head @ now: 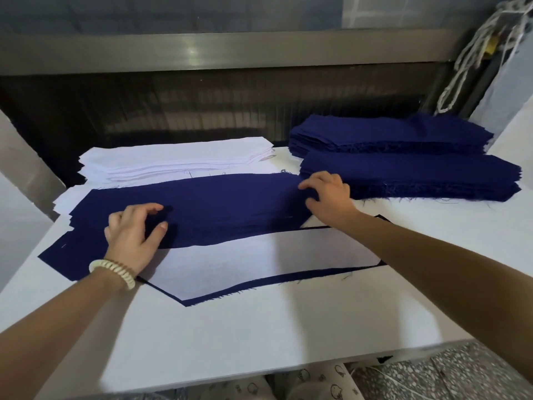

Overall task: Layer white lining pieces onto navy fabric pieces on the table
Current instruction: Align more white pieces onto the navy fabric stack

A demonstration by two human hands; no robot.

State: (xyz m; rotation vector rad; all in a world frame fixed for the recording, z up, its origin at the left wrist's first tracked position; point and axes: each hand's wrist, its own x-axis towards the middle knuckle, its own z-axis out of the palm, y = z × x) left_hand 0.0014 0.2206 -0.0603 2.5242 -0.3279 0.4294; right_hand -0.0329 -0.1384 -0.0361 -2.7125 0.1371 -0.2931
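Nearest me on the table [259, 327], a white lining piece [259, 261] lies on navy, finished. Just beyond and overlapping it is a fresh navy piece [230, 209]. The left hand [132, 235] rests on it with bent fingers, pinching or not I cannot tell. The right hand [328, 192] pinches its end, probably to square it. Behind wait the white stack [173, 160] and navy stacks [403, 168].

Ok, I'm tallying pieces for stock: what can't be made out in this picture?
Head view:
Piece counts in the white lining stack and two navy fabric stacks: layers too thin.
What lies under the loose navy fabric piece: it covers it.
Whether the left hand or right hand pinches that piece: their backs hide the contact.
White table's near-left corner: cut off by the frame edge.
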